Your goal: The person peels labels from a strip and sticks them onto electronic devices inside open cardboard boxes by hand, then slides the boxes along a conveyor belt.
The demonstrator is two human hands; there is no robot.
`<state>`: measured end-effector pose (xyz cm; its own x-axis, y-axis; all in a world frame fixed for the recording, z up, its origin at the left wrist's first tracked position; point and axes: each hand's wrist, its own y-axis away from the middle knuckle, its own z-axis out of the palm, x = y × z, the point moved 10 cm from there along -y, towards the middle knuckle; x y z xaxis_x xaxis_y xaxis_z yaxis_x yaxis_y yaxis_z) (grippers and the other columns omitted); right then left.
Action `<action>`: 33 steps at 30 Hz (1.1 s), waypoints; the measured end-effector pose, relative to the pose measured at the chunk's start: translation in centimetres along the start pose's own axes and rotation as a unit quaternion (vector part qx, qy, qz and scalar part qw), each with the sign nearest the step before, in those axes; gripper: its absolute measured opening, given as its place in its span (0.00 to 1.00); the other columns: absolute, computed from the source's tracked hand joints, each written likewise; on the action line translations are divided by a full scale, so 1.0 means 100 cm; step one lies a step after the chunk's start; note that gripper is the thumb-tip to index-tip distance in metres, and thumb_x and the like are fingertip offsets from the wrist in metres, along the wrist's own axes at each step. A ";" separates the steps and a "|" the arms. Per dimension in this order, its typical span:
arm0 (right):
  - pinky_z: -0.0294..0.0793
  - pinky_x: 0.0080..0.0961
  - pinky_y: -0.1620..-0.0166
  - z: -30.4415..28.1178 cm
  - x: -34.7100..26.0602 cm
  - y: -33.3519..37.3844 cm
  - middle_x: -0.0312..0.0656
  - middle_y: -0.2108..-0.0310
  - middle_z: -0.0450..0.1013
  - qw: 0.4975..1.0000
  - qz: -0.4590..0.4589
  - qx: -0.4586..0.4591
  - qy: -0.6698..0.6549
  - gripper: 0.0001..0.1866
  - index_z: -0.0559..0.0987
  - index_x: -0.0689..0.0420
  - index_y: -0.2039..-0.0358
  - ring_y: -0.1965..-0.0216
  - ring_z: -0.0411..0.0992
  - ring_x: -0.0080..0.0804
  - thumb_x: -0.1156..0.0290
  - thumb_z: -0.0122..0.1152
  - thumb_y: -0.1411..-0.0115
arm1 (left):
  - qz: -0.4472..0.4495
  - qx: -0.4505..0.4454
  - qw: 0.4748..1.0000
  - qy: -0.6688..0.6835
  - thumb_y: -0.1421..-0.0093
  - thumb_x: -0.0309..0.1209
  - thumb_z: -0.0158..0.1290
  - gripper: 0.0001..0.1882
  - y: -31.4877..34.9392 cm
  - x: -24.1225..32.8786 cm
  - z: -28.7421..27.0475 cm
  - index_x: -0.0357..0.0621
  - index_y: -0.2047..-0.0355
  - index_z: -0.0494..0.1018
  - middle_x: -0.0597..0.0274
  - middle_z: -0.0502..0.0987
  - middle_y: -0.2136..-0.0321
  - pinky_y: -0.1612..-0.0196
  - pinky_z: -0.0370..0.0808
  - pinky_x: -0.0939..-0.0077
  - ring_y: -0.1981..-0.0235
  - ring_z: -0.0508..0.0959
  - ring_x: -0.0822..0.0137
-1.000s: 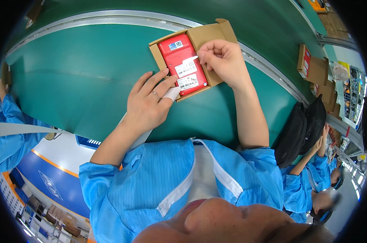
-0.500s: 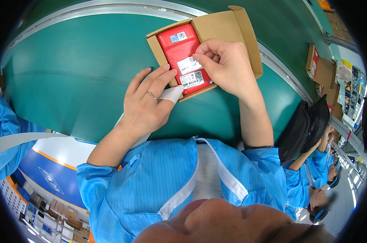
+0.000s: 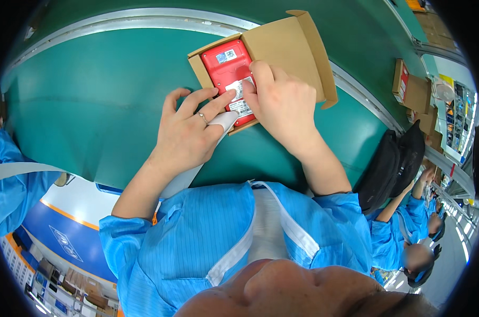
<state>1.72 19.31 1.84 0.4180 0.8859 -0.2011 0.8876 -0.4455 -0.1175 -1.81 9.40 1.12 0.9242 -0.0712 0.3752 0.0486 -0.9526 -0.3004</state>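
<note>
A red device (image 3: 226, 63) with white stickers lies in a shallow brown cardboard box (image 3: 196, 66). My left hand (image 3: 189, 132) is at the box's near left corner, a white backing strip (image 3: 228, 120) held at its thumb. That strip runs under the palm toward my body. The left index fingertip touches a white label (image 3: 235, 86) on the device. My right hand (image 3: 286, 108) has curled fingers, its thumb at the label's right side; its fingertips are partly hidden. Below lies another printed sticker (image 3: 241, 109).
The box's open lid (image 3: 282, 45) spreads right over the metal rail (image 3: 160, 15) along the green table (image 3: 91, 84). A black bag (image 3: 379, 171) sits at the right edge, with more cardboard boxes (image 3: 419, 92) beyond. Co-workers in blue (image 3: 390, 248) are at right, another sleeve (image 3: 12, 185) at left.
My right hand has moved slightly left and lower over the device, its thumb now across the label's right side. The left index finger has reached onto the label. The box appears shifted slightly left.
</note>
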 end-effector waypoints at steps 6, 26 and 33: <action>0.70 0.23 0.80 -0.018 -0.018 0.051 0.37 0.71 0.66 0.997 -0.046 0.014 -0.066 0.12 0.74 0.52 0.68 0.77 0.72 0.30 0.65 0.64 0.53 | 0.011 0.039 0.998 0.043 0.55 0.28 0.58 0.11 -0.003 -0.003 0.001 0.50 0.68 0.76 0.68 0.72 0.49 0.51 0.64 0.58 0.51 0.69 0.61; 0.74 0.34 0.61 -0.060 0.011 0.069 0.45 0.61 0.70 0.971 -0.120 0.179 -0.106 0.21 0.75 0.57 0.63 0.62 0.72 0.40 0.62 0.65 0.57 | -0.122 0.030 0.949 0.289 0.48 0.20 0.53 0.05 -0.008 -0.019 0.004 0.31 0.70 0.76 0.52 0.74 0.53 0.47 0.65 0.66 0.50 0.70 0.54; 0.72 0.34 0.71 -0.012 -0.059 0.048 0.42 0.74 0.72 0.927 -0.138 0.053 -0.345 0.15 0.75 0.58 0.70 0.72 0.73 0.39 0.59 0.61 0.51 | 0.081 0.110 0.950 0.280 0.49 0.29 0.59 0.12 -0.008 0.004 -0.051 0.30 0.80 0.74 0.50 0.76 0.72 0.65 0.69 0.64 0.70 0.71 0.58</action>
<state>3.78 12.08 3.58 -0.0773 0.6903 -0.7194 0.9029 -0.2575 -0.3442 -3.39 8.67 6.00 0.5832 -0.4156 0.6979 0.0583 -0.8356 -0.5463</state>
